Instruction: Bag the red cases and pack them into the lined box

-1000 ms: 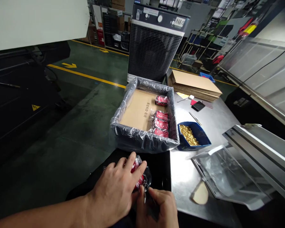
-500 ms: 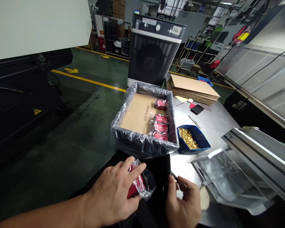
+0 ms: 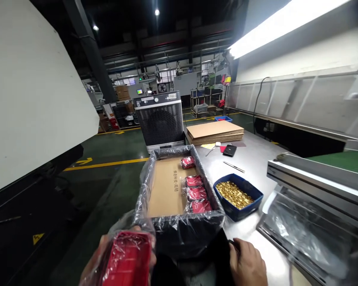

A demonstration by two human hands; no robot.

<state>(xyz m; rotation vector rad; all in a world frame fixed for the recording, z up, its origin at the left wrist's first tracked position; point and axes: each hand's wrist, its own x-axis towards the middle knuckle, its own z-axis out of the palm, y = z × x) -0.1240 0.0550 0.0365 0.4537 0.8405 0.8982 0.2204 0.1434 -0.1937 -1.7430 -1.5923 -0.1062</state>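
Note:
My left hand is closed around a red plastic case inside a clear plastic bag, at the bottom left, close to the camera. At the lower right, my right hand has its fingers pressed together around a slim black object, mostly hidden by the fingers, so its kind is unclear. Ahead of both hands is a dark crate lined with clear film. Inside it, several bagged red pieces lie along the right side on a cardboard sheet.
Right of the crate, a blue bin holds small brass-coloured parts. Metal tweezers, a black wallet-like item and stacked cardboard lie on the metal table. A conveyor frame borders the right; an air cooler stands behind.
The view has tilted up. My left hand has turned the bagged red case so its hollow side faces me and brought it closer. My right hand has shifted slightly right, still gripping the black object.

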